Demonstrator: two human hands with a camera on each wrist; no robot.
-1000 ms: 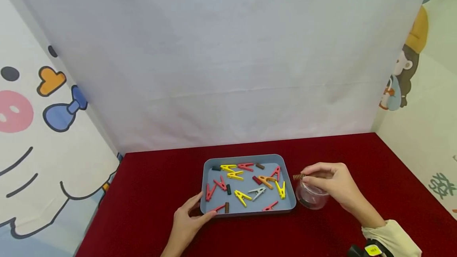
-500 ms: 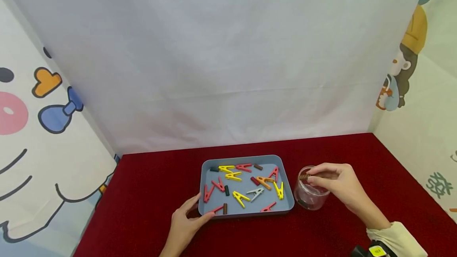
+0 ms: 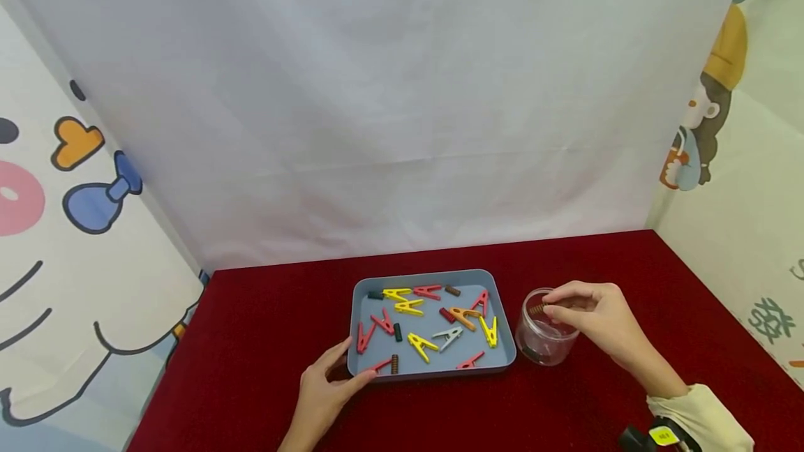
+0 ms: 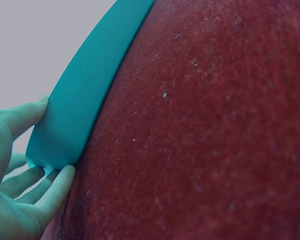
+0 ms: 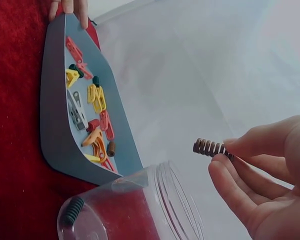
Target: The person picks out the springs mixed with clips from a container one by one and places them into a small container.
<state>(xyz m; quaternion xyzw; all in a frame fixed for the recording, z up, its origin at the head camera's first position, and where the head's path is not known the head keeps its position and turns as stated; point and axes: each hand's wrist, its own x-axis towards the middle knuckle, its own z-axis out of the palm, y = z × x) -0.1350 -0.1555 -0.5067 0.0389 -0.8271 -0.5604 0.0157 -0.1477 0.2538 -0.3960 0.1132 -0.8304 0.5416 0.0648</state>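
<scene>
My right hand (image 3: 599, 319) pinches a brown coil spring (image 5: 210, 148) between thumb and fingertips. In the head view the spring is over the mouth of a clear plastic jar (image 3: 546, 349). The right wrist view shows it apart from the jar's rim, with a dark green spring (image 5: 73, 211) inside the jar. My left hand (image 3: 323, 389) touches the front left corner of the grey-blue tray (image 3: 440, 370), thumb and fingers extended along its outer walls.
Inside the tray lie red, yellow, orange and grey plastic clips, such as a yellow clip (image 3: 422, 346), with several loose springs, including a brown spring (image 3: 394, 364). Dark red cloth (image 3: 276, 319) covers the table. A white curtain (image 3: 352, 124) hangs behind.
My right hand has brought the brown spring slightly right, from beside the jar's rim to over its mouth. The left hand has stayed at the tray's corner.
</scene>
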